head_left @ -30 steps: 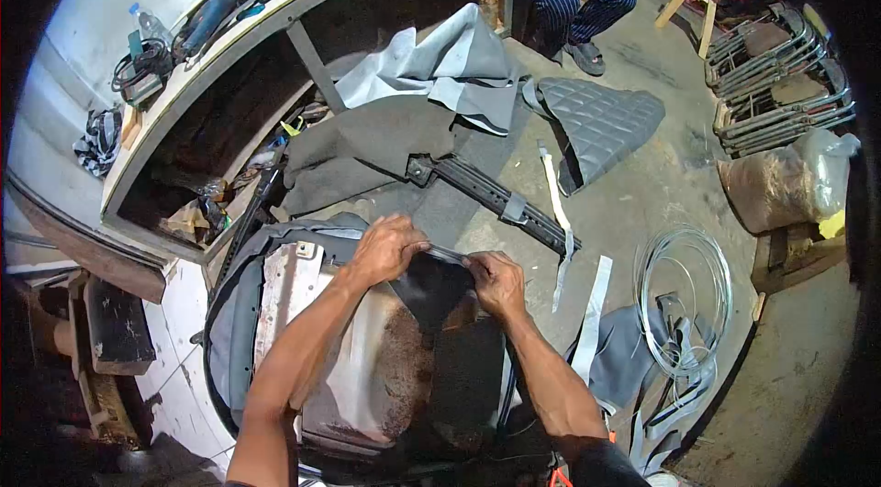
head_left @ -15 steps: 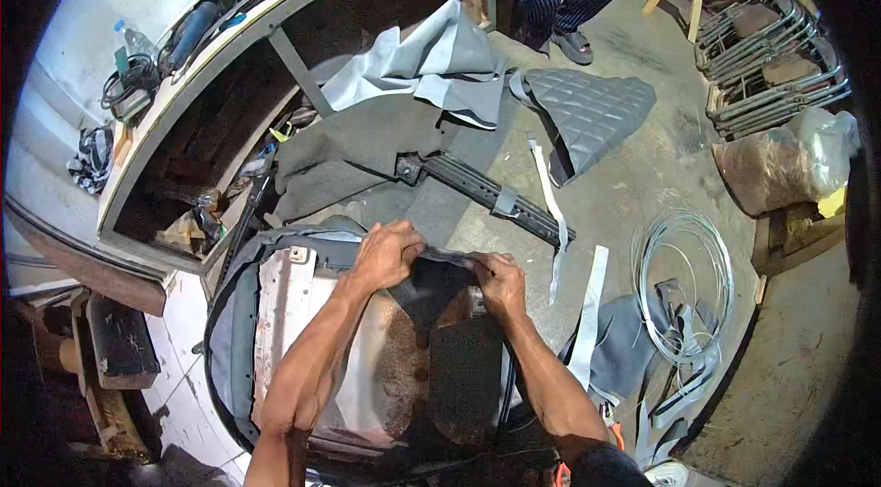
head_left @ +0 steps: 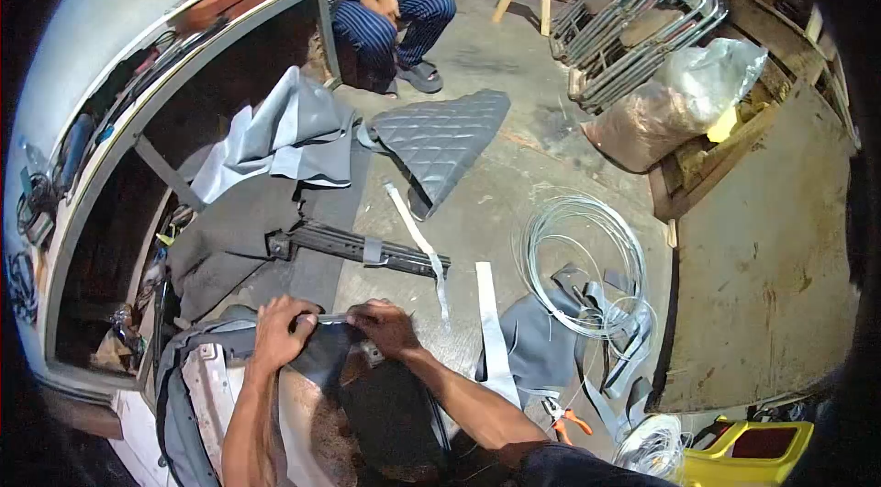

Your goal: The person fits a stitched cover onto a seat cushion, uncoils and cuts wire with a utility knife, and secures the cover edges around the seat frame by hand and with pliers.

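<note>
A vehicle seat lies upside down in front of me, its rusty metal seat pan [head_left: 298, 404] exposed and a dark seat cover [head_left: 172, 404] wrapped around its rim. My left hand [head_left: 283, 335] is closed on the cover's far edge, fingers curled over it. A short way to the right, my right hand [head_left: 384, 326] pinches the same edge, with a narrow strip of it showing between both hands. Black mesh fabric [head_left: 390, 409] covers part of the pan. Beyond the hands lies a black metal seat rail [head_left: 385, 257].
Wire coil [head_left: 633, 276], orange-handled pliers [head_left: 567, 418] and grey scraps [head_left: 541, 345] lie on the right. Farther off are quilted material [head_left: 445, 143], a plastic-wrapped bundle [head_left: 652, 111] and stacked metal frames [head_left: 633, 23]. A person in striped trousers [head_left: 427, 14] sits behind a cabinet [head_left: 174, 175].
My view has swung right, so the surroundings sit farther left, and pliers and a yellow object now show. Both hands remain on the cover's edge, the left thumb now extended along it.
</note>
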Demonstrator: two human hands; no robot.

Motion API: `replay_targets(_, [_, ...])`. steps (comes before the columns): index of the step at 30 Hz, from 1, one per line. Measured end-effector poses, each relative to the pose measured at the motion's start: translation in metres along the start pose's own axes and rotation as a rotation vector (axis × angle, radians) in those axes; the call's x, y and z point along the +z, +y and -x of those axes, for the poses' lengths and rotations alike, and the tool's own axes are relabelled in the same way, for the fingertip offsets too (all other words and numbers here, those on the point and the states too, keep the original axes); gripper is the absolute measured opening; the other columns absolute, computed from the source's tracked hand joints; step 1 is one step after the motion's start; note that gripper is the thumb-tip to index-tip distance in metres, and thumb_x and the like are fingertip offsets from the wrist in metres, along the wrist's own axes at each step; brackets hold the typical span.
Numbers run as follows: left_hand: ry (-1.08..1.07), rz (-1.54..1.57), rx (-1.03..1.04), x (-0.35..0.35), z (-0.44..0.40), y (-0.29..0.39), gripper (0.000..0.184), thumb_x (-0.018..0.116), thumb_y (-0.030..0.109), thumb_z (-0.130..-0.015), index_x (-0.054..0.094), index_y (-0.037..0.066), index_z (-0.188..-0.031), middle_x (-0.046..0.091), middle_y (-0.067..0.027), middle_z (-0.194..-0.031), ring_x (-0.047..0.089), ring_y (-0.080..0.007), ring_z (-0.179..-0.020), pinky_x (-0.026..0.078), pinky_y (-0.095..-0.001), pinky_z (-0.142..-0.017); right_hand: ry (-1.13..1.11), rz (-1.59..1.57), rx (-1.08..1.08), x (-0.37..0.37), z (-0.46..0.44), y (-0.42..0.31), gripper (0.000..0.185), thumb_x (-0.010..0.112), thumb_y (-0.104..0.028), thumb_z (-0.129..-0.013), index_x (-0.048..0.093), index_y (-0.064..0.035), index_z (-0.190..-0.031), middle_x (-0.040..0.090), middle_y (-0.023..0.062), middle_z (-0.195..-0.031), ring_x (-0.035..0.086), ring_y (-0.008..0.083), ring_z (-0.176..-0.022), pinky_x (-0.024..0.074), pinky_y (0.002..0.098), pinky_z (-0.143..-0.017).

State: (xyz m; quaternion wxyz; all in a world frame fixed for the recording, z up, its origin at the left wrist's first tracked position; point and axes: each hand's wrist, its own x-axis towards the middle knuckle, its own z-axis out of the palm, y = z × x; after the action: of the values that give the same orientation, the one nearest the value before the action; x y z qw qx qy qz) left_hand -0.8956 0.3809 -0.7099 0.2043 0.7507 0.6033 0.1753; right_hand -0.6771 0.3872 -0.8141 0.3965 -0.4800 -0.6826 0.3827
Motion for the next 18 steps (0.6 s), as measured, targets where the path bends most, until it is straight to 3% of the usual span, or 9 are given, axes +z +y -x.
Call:
replay_targets(7, [-0.016, -0.051, 0.018, 0.014, -0.004, -0.018, 0.018, 0.067, 0.027, -0.085, 0.076, 0.012, -0.09, 0.065, -0.0073, -0.092, 0.058, -0.0303, -0.101, 0.037, -0.0509, -0.093, -0.053, -0.017, -0.024, 0.002, -0.004, 0.002, 0.023, 0.069, -0.031, -0.09, 0.076, -0.0129, -0.104, 0.072, 0.0083, -0.096, 0.066, 0.028, -0.095, 0.0509, 0.0388, -0.087])
replay_targets(8, [-0.092, -0.011, -0.048, 0.011, -0.004, -0.015, 0.017, 0.068, 0.023, -0.086, 0.069, 0.008, -0.091, 0.062, -0.0085, -0.094, 0.055, -0.0336, -0.104, 0.034, -0.0591, -0.101, -0.071, 0.042, -0.028, 0.005, -0.005, 0.006, 0.024, 0.069, -0.032, -0.09, 0.076, -0.0138, -0.104, 0.072, 0.0076, -0.098, 0.066, 0.0277, -0.096, 0.0506, 0.0389, -0.088])
replay_targets(11, [-0.14, -0.024, -0.006, 0.009, -0.005, -0.018, 0.015, 0.066, 0.02, -0.086, 0.064, 0.007, -0.092, 0.061, -0.0096, -0.098, 0.055, -0.0346, -0.105, 0.034, -0.0609, -0.102, -0.117, 0.094, -0.015, 0.004, -0.004, -0.004, 0.025, 0.069, -0.034, -0.09, 0.075, -0.0159, -0.106, 0.072, 0.0056, -0.101, 0.065, 0.0273, -0.097, 0.0501, 0.0393, -0.09])
replay_targets(18, [-0.093, -0.139, 0.061, 0.014, -0.005, -0.019, 0.012, 0.065, 0.018, -0.087, 0.065, 0.006, -0.088, 0.064, -0.012, -0.097, 0.056, -0.0349, -0.101, 0.039, -0.0529, -0.093, -0.141, 0.117, -0.094, 0.009, -0.015, -0.006, 0.018, 0.066, -0.028, -0.091, 0.073, -0.0119, -0.097, 0.068, 0.006, -0.098, 0.063, 0.0289, -0.099, 0.0511, 0.0388, -0.086])
